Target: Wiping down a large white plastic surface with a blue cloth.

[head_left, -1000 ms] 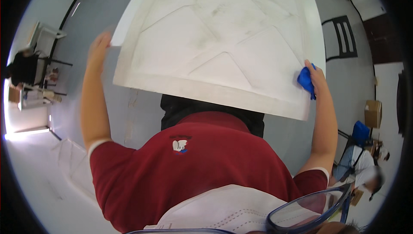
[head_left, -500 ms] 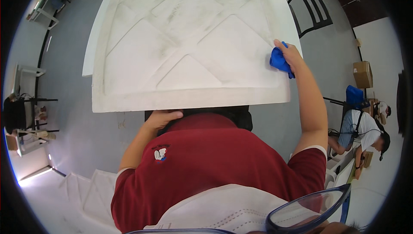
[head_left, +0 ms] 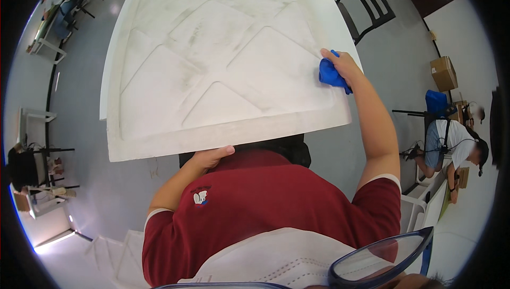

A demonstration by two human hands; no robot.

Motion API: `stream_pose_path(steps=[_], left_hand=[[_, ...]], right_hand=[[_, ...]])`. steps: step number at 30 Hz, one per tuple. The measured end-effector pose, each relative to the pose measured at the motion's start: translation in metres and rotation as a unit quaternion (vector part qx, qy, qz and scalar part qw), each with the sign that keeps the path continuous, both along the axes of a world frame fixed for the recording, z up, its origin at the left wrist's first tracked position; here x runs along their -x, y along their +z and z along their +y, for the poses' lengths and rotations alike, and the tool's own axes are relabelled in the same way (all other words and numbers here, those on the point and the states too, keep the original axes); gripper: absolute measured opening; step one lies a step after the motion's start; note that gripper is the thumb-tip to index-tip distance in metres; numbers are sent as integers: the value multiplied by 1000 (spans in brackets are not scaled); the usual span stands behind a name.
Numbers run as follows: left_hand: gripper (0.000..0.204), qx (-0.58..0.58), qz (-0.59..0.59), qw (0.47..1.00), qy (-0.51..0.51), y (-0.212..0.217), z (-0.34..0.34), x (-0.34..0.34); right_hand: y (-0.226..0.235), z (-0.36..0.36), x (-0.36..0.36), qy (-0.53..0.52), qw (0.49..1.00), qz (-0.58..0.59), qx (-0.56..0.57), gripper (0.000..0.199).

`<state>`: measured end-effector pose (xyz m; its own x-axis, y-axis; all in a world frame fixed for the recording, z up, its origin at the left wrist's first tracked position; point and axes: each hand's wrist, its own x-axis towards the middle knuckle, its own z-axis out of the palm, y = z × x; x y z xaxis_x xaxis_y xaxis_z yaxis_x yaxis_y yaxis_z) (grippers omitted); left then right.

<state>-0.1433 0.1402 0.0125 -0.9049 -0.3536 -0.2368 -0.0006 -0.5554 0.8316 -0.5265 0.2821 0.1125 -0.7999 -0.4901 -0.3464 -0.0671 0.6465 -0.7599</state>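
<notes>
Nearest to my camera, along the bottom of the frame, I get a white face mask [head_left: 276,260] and the rim of a pair of glasses [head_left: 382,260], then a dark red shirt [head_left: 265,204] filling the lower middle. Just above that, the left hand [head_left: 211,157] sits at the near bottom edge of a big white panel [head_left: 212,65], fingers curled under the rim, so it's gripping the panel from below. The panel fills the upper middle of the frame, tilted, with raised diamond-shaped ribs and grey smudges across it. Over at its right edge, the right hand [head_left: 344,68] is closed around a blue cloth [head_left: 330,74] and presses it against the panel face. Further out, a black chair [head_left: 366,4] stands in the upper right on the grey floor, a cardboard box [head_left: 443,73] sits by the right wall, and another person [head_left: 451,148] bends over at right.
</notes>
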Motion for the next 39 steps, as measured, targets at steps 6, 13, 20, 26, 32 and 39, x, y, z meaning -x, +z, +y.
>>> stream_pose_path(steps=[6,13,20,26,32,39], left_hand=[[56,-60,-42,997,-18,1,-6,-6],[56,-55,-38,998,-5,3,-8,-7],[56,-11,-65,998,-8,-11,-17,-9],[55,-25,-13,1000,-9,-26,-22,-6],[55,3,10,1000,-23,-36,-26,0],[54,17,32,999,-21,-39,-32,10]], right_hand=[[-7,9,21,-6,999,-41,-5,56],[25,46,36,-111,990,-53,71,50],[25,113,64,-186,932,-70,302,33],[30,121,36,-243,901,-80,350,36],[20,125,35,-217,892,-117,380,37],[29,104,29,-199,882,-112,412,35]])
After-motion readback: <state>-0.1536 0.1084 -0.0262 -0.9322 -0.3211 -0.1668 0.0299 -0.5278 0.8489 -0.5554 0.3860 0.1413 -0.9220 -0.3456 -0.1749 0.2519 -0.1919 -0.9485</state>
